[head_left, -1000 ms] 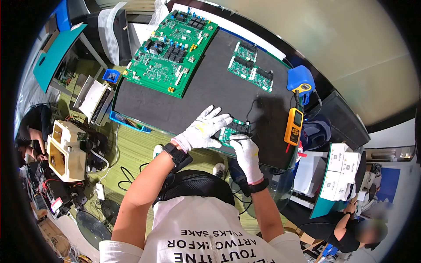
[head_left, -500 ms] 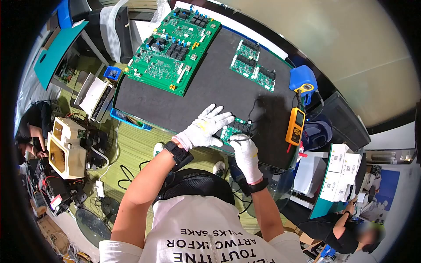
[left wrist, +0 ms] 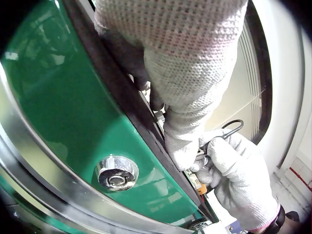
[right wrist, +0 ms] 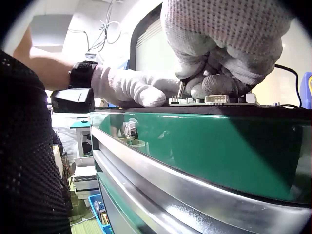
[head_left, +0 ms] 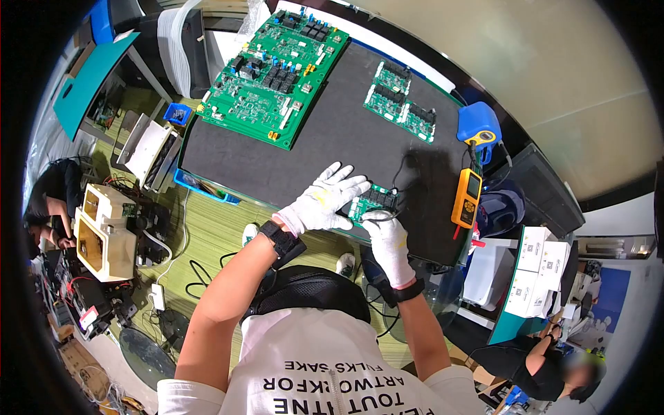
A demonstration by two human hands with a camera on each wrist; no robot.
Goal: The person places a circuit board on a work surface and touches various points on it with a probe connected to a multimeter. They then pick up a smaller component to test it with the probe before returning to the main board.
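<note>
On the black rubber mat [head_left: 332, 152], the left hand [head_left: 321, 200] presses spread fingers beside the small green circuit board [head_left: 373, 200]; the right hand [head_left: 387, 238] pinches a thin metal probe [right wrist: 181, 88]. A yellow handheld multimeter [head_left: 466, 197] lies right of the board.

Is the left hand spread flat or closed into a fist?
Spread flat. In the head view the left hand lies with its gloved fingers straight and fanned out, beside the small circuit board on the black mat.

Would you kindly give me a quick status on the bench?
Left hand flat, steadying small board. Right hand pinches probe on it. Meter beside, nothing in the way.
</note>
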